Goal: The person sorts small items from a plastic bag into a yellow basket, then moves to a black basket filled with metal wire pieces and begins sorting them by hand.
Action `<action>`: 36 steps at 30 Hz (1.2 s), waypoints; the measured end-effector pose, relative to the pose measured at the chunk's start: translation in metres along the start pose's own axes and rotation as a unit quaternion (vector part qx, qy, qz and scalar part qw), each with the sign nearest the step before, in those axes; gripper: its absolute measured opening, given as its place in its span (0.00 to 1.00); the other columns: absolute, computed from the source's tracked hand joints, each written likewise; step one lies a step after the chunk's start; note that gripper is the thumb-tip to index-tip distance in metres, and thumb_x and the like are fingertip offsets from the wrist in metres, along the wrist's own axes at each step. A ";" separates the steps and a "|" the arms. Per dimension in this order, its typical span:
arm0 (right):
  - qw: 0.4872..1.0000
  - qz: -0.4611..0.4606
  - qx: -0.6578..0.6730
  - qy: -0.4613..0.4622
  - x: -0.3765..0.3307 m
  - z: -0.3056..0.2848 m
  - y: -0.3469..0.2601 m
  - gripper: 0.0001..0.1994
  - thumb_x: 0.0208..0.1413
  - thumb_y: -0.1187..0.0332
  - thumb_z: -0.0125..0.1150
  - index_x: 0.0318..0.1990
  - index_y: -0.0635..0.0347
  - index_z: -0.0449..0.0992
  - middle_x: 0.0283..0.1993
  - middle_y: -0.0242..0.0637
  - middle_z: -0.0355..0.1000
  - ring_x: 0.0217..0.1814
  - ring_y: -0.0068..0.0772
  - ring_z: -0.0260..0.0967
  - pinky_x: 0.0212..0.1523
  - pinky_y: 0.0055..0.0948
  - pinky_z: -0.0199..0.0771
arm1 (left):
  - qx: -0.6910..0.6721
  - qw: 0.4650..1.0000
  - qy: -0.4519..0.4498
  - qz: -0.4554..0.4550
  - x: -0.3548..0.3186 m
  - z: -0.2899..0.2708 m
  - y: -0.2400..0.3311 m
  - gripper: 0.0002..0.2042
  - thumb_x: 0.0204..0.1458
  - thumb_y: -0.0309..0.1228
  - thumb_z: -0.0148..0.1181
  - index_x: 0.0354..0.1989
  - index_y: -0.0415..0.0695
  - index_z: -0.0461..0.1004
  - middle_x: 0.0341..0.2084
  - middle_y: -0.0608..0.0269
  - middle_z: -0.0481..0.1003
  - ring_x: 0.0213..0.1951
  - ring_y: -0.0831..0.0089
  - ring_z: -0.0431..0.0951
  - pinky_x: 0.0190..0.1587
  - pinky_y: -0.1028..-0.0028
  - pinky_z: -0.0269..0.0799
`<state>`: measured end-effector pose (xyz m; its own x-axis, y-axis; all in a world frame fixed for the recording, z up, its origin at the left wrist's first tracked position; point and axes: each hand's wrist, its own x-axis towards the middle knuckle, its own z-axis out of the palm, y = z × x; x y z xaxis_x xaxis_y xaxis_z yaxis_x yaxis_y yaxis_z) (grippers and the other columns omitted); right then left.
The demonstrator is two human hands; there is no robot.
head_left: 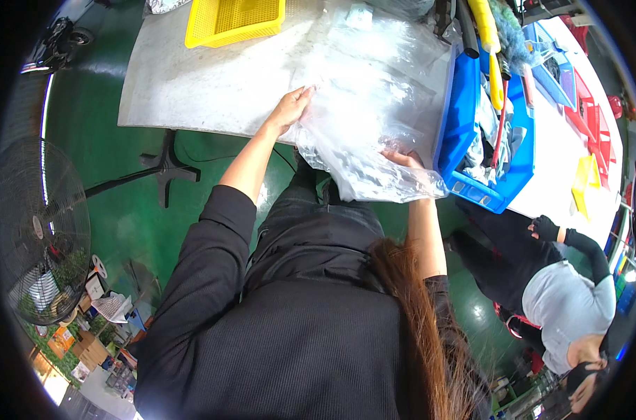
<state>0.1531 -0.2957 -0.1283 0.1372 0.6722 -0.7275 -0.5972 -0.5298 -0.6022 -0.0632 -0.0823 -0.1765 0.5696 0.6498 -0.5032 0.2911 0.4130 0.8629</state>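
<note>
A large clear plastic bag (356, 150) lies crumpled over the front edge of the white table (192, 84), its near end hanging past the edge. My left hand (291, 112) pinches the bag's left side between thumb and fingers. At the bag's near right part, my right hand (404, 159) grips the film, and loose plastic drapes over its wrist and hides some of the fingers. More clear plastic, stacked or folded, stretches away across the table beyond both hands.
A yellow plastic basket (235, 21) stands at the far left of the table. Just right of my right hand is a blue bin (465, 140) holding cloths and tools. Red trays (592, 119) lie farther right, near a co-worker (566, 301). A large fan (41, 231) stands at left.
</note>
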 end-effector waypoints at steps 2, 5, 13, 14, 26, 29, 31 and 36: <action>0.992 -0.095 0.080 0.010 -0.003 0.005 0.000 0.08 0.47 0.79 0.53 0.37 0.67 0.72 0.32 0.39 0.72 0.31 0.28 0.71 0.33 0.25 0.73 | -0.135 0.989 -0.029 -0.055 -0.017 0.005 0.025 0.28 0.54 0.45 0.49 0.59 0.44 0.54 0.41 0.60 0.71 0.48 0.72 0.69 0.48 0.71 0.63; 0.964 -0.234 0.096 0.086 0.036 -0.016 0.030 0.08 0.48 0.79 0.53 0.37 0.65 0.73 0.33 0.37 0.73 0.32 0.26 0.71 0.34 0.23 0.71 | -0.202 0.966 -0.147 -0.065 -0.016 -0.004 0.022 0.33 0.52 0.47 0.51 0.61 0.44 0.48 0.42 0.58 0.71 0.50 0.67 0.68 0.49 0.60 0.64; 0.925 -0.298 -0.173 0.158 0.057 -0.007 0.029 0.10 0.48 0.76 0.54 0.40 0.63 0.72 0.37 0.36 0.72 0.36 0.26 0.69 0.37 0.23 0.69 | -0.124 0.976 -0.156 -0.088 -0.027 0.027 0.030 0.38 0.46 0.54 0.54 0.60 0.48 0.47 0.50 0.54 0.64 0.56 0.59 0.60 0.51 0.46 0.56; 0.918 -0.303 -0.192 0.170 0.059 -0.006 0.026 0.10 0.48 0.76 0.54 0.40 0.63 0.72 0.38 0.36 0.71 0.36 0.26 0.69 0.37 0.23 0.69 | -0.098 0.980 -0.137 -0.109 -0.025 0.032 0.032 0.38 0.45 0.55 0.54 0.60 0.48 0.48 0.52 0.53 0.62 0.57 0.59 0.58 0.51 0.45 0.55; 0.841 -0.334 -0.358 0.231 0.066 0.003 0.027 0.12 0.49 0.74 0.52 0.44 0.59 0.70 0.42 0.38 0.69 0.41 0.31 0.67 0.41 0.27 0.68 | 0.114 0.976 0.007 0.188 -0.015 0.176 0.097 0.37 0.42 0.49 0.61 0.57 0.41 0.54 0.51 0.45 0.61 0.54 0.57 0.62 0.54 0.64 0.59; 0.828 -0.325 -0.396 0.227 0.061 0.005 0.027 0.13 0.50 0.73 0.51 0.45 0.58 0.70 0.43 0.39 0.68 0.42 0.33 0.66 0.42 0.28 0.68 | 0.227 0.953 0.030 0.198 -0.013 0.207 0.106 0.38 0.40 0.45 0.62 0.57 0.41 0.52 0.50 0.42 0.62 0.55 0.55 0.62 0.55 0.62 0.59; 0.820 -0.317 -0.423 0.218 0.056 0.008 0.028 0.13 0.50 0.73 0.51 0.45 0.57 0.69 0.43 0.39 0.68 0.43 0.33 0.66 0.42 0.28 0.67 | 0.267 0.956 0.009 0.125 -0.017 0.222 0.114 0.41 0.36 0.42 0.62 0.59 0.42 0.47 0.54 0.39 0.55 0.57 0.48 0.55 0.56 0.58 0.57; 0.795 -0.300 -0.481 0.215 0.050 0.010 0.030 0.14 0.51 0.72 0.50 0.47 0.55 0.69 0.45 0.40 0.67 0.45 0.36 0.65 0.44 0.30 0.67 | 0.355 0.935 0.012 -0.023 -0.023 0.244 0.112 0.49 0.33 0.39 0.62 0.62 0.45 0.36 0.61 0.38 0.30 0.62 0.38 0.30 0.53 0.33 0.41</action>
<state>0.1339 -0.2727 -0.1798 0.5505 0.8239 -0.1345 0.5297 -0.4693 -0.7065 0.1441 -0.2067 -0.0567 0.5283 0.6596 -0.5347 0.7566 -0.0800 0.6489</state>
